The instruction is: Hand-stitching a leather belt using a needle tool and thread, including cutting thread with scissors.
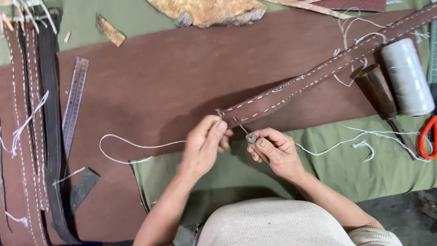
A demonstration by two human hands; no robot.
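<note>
Hands met near the centre of the view, over a large brown leather sheet (173,86) spread on the tabletop. The left hand (205,143) was closed, its fingertips pinching the near end of a long brown leather strap (318,73) with white stitching along both edges; the strap ran away from that hand toward two o'clock, reaching the far right corner. The right hand (277,150) was curled shut around a stitching awl (251,138), its wooden handle buried in the palm and its thin metal point aimed toward eleven o'clock at the strap's end. A white thread (132,146) looped out from the left hand toward nine o'clock. At three o'clock from the hands stood a spool of white thread (406,75), with a dark wooden-handled tool (378,91) just beside it and orange scissors (427,136) at the right edge. At nine o'clock lay a steel ruler (75,100), and beyond it several stitched straps (27,127) lay along the left edge. A green cloth (364,168) covered the near part of the tabletop.
</note>
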